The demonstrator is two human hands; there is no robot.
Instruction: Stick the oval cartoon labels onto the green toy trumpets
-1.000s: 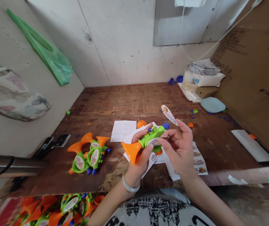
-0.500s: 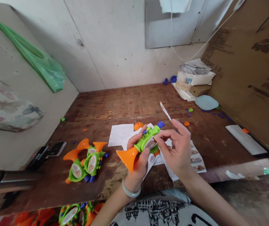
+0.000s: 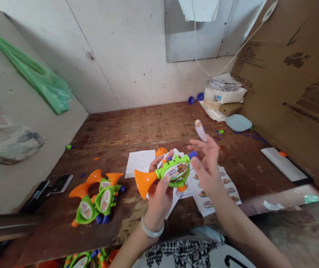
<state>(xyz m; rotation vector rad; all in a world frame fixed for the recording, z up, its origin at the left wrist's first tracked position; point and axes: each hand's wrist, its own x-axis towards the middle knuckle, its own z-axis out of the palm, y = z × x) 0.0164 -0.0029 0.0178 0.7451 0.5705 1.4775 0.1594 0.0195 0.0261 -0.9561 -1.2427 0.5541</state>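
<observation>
My left hand (image 3: 159, 199) is closed round a green toy trumpet (image 3: 166, 173) with an orange bell and a blue mouthpiece. An oval sticker with a brown animal and rainbow (image 3: 177, 171) lies on the trumpet's side facing me. My right hand (image 3: 210, 165) is beside the mouthpiece, its thumb close to it; whether they touch I cannot tell. Another oval sticker (image 3: 200, 130) sticks up from its fingertips, the other fingers spread. Under the hands lie a sticker sheet (image 3: 207, 204) and white paper (image 3: 138, 162).
Several finished-looking toy trumpets (image 3: 103, 199) lie on the left of the brown table (image 3: 115, 130); more are below its front edge. A phone (image 3: 61, 184) is at the left. A pale blue dish (image 3: 239, 123) and stacked papers (image 3: 226, 82) stand before a large cardboard box (image 3: 296, 82).
My right thumb and finger have come off the trumpet's sticker, and that hand has opened up towards the mouthpiece. The trumpet's side has turned more towards me. The view has shifted slightly.
</observation>
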